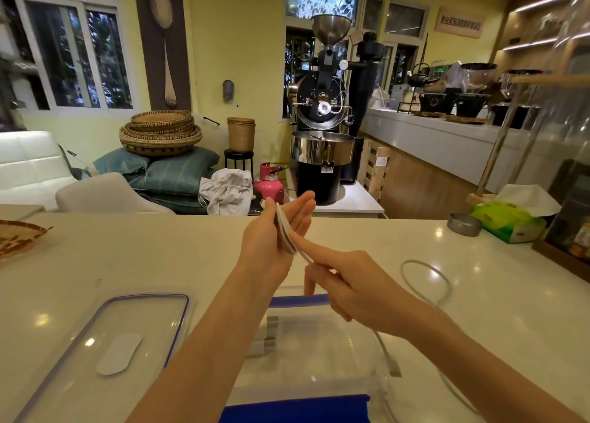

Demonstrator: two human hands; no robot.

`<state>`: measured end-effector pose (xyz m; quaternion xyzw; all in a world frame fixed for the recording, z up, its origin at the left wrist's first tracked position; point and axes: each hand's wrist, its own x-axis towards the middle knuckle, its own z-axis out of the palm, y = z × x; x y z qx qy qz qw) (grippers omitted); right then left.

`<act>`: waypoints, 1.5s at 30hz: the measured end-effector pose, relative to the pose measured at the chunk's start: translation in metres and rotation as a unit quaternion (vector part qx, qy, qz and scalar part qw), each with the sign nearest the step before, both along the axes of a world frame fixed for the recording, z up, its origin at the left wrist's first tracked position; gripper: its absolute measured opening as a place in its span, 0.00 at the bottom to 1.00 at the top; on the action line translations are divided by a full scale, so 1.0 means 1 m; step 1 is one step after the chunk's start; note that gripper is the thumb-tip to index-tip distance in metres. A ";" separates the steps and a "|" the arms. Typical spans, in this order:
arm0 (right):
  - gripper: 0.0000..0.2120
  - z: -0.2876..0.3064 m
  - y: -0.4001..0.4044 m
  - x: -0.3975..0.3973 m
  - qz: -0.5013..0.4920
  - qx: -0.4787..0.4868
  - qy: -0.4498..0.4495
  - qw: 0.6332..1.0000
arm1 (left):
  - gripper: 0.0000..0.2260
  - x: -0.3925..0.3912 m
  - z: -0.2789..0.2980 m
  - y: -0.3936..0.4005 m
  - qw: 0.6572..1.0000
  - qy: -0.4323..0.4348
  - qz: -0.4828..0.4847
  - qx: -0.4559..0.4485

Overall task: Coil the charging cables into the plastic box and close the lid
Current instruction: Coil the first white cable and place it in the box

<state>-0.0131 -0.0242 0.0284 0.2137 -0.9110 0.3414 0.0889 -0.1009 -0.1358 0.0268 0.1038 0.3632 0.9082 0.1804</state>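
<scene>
My left hand [281,231] is raised above the counter with several loops of a white charging cable [284,231] wound around its fingers. My right hand [344,282] pinches the same cable just below the coil; its loose end with the plug [393,366] hangs down past my right wrist. A second white cable [427,275] lies in a loop on the counter to the right. The clear plastic box [319,342] with blue clips stands open below my arms. Its clear lid [127,333] with a blue seal lies flat to the left.
The pale counter [159,256] holds a woven tray [16,237] at the far left, a small metal tin [463,224] and a green tissue pack [507,221] at the right. A coffee roaster [322,109] stands beyond the counter.
</scene>
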 end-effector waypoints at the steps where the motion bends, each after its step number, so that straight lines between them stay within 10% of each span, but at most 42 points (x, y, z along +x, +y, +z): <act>1: 0.24 -0.001 0.004 0.000 0.016 -0.030 -0.029 0.999 | 0.22 0.002 0.002 0.000 0.999 -0.019 -0.011 0.029; 11: 0.11 0.006 0.052 -0.005 0.089 -0.085 -0.230 0.965 | 0.24 0.015 0.001 -0.012 0.942 -0.030 -0.293 0.160; 23: 0.05 0.023 0.058 -0.038 -0.032 0.098 -0.184 0.978 | 0.23 0.043 0.000 -0.006 0.926 0.173 -0.223 -0.250; 32: 0.06 0.033 0.038 -0.030 -0.006 0.217 0.037 0.976 | 0.22 0.039 -0.008 -0.014 0.903 0.175 -0.163 -0.358; 41: 0.06 0.027 0.034 -0.023 -0.046 0.413 0.375 0.829 | 0.22 0.033 -0.010 -0.021 0.896 0.175 -0.188 -0.362; 45: 0.11 0.022 0.035 -0.021 -0.048 0.375 0.413 0.828 | 0.22 0.026 -0.013 -0.026 0.919 0.160 -0.229 -0.278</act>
